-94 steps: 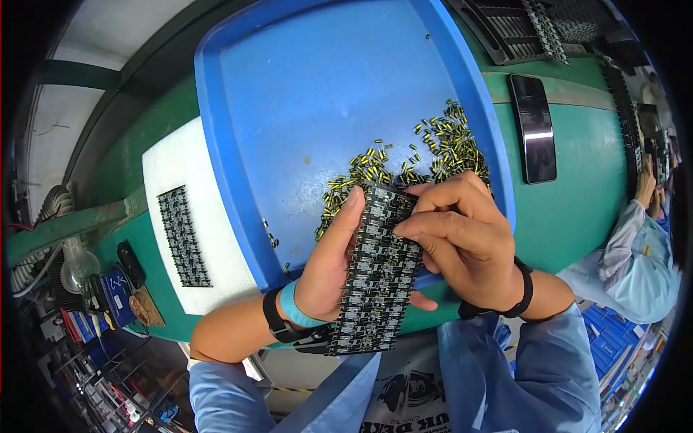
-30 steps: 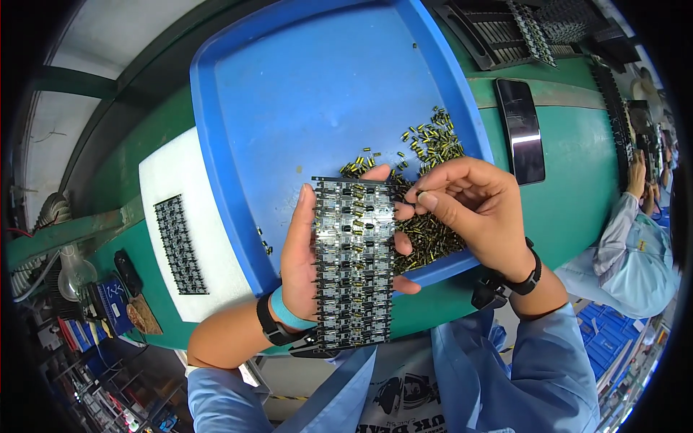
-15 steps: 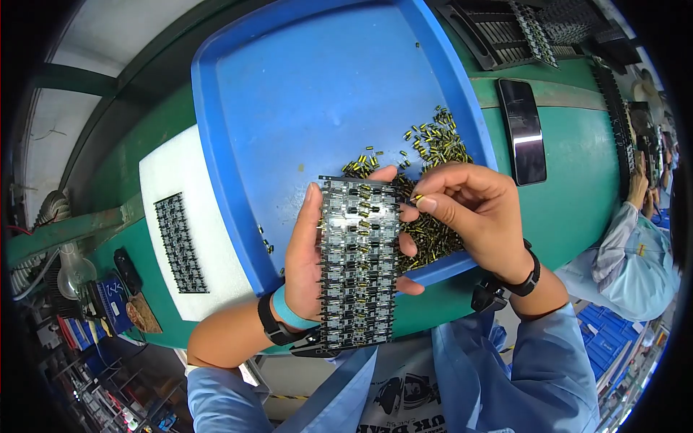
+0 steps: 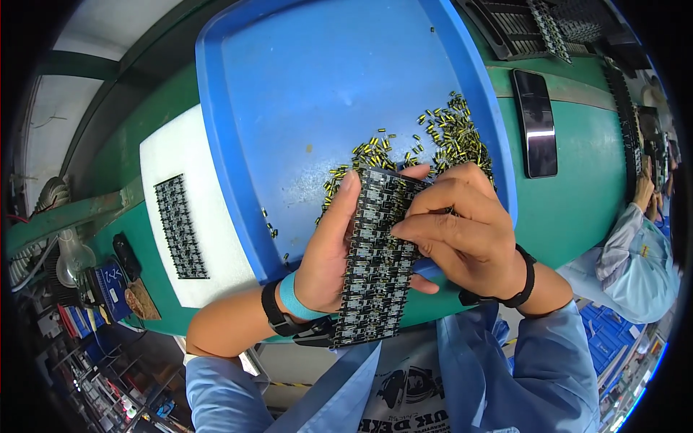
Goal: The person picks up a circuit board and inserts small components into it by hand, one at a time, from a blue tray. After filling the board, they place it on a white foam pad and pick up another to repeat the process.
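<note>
Nearest me: a long dark circuit board (image 4: 372,281), lower end close to the wearer's body, upper end over the tray, face tilted. Left hand (image 4: 323,267) grasps it: thumb along the left edge, fingertips showing past the right.

Right hand (image 4: 468,238): fingers curled in, tips against the board's upper half. Cannot tell whether a part is pinched; the fingers cover the spot.

Change noted: half a second ago this hand stood just off the board's right edge with a small yellow part at its fingertips, the board turned flatter. Now the tips are on the board. My judgement: handling has passed from beside the board to its face.

Beyond the hands: blue tray (image 4: 310,79), loose yellow-and-black parts (image 4: 460,137) heaped at its near right. Left of it, white pad (image 4: 160,148) bearing a second board (image 4: 180,227). To the right, phone (image 4: 535,126) on the green table (image 4: 588,155).

Farther off: black rack (image 4: 505,32); at far right, a co-worker's pale blue sleeve (image 4: 635,252).
</note>
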A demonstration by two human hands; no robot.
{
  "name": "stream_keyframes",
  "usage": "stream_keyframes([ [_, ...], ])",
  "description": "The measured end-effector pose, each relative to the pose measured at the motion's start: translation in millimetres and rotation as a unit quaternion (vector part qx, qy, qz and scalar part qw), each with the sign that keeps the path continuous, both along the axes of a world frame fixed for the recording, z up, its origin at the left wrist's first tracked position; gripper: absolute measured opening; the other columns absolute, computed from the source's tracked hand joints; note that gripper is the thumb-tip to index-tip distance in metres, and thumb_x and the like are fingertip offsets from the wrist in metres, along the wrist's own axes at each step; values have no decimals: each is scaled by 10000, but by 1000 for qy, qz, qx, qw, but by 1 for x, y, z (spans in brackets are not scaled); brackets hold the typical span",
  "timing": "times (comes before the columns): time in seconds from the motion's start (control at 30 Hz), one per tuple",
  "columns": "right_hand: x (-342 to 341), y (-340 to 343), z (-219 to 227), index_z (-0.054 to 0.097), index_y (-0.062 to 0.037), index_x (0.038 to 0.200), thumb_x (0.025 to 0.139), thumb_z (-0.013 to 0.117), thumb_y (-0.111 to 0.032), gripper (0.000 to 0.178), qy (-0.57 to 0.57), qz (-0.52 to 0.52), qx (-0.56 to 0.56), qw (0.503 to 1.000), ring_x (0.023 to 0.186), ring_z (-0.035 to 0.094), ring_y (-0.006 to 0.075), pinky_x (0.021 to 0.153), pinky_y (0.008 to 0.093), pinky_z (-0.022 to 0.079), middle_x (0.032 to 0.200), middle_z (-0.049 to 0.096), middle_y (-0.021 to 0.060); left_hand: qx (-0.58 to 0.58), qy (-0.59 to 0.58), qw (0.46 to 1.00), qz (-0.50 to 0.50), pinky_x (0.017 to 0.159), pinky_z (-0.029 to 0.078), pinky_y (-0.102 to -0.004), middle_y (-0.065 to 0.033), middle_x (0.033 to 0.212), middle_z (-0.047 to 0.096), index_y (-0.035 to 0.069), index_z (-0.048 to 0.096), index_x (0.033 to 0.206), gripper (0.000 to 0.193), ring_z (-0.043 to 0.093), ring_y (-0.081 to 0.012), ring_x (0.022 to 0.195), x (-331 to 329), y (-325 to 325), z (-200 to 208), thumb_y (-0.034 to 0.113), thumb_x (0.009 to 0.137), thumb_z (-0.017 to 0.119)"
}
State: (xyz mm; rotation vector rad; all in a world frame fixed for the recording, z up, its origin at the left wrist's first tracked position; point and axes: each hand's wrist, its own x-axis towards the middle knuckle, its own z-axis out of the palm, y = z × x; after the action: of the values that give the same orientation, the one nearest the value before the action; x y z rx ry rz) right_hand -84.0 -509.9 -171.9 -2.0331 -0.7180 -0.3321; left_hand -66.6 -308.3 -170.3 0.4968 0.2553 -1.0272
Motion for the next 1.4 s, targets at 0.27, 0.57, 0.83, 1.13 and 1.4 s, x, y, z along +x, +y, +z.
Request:
stream_keyframes([
  [0.27, -7, -3, 6, 802, -81, 1029, 618, 802, 17, 423, -26, -9, -73, 997, 903, 588, 265, 811, 388, 471, 1004, 697, 38, -4, -18, 1000, -9, 880, 661, -522, -101, 1454, 582, 141, 400, 1619, 771, 652, -239, 1233, 0, 1, -2, 688, 1095, 256],
  [0.57, -12, -1, 9, 793, -51, 1050, 676, 772, -217, 410, -121, -12, -157, 980, 900, 600, 264, 767, 405, 466, 1009, 695, 49, 3, -48, 999, 24, 1001, 591, -439, -104, 1388, 634, 74, 418, 1601, 754, 647, -224, 1230, -2, -1, -5, 630, 1122, 246],
  [0.83, -14, 1, 12, 792, -46, 1052, 710, 762, -308, 432, -132, -15, -186, 973, 905, 610, 269, 751, 414, 469, 1014, 691, 64, 32, -65, 996, 43, 1092, 512, -367, -129, 1369, 647, 4, 431, 1584, 767, 642, -211, 1224, -2, -4, -2, 586, 1138, 206],
  [1.13, -11, -3, 9, 786, -24, 1055, 802, 774, -333, 399, -139, 13, -193, 971, 903, 614, 275, 747, 421, 469, 1016, 691, 81, -31, -24, 998, 42, 1103, 502, -364, -130, 1370, 645, 7, 433, 1586, 742, 638, -212, 1223, -4, 0, -8, 560, 1149, 200],
  [1.4, -14, 2, 14, 786, -19, 1050, 803, 769, -331, 398, -186, 12, -246, 951, 884, 616, 273, 749, 412, 471, 1009, 689, 84, 33, -50, 998, 28, 1091, 519, -386, -148, 1410, 622, 26, 412, 1603, 721, 632, -232, 1243, -3, -3, -2, 544, 1156, 185],
])
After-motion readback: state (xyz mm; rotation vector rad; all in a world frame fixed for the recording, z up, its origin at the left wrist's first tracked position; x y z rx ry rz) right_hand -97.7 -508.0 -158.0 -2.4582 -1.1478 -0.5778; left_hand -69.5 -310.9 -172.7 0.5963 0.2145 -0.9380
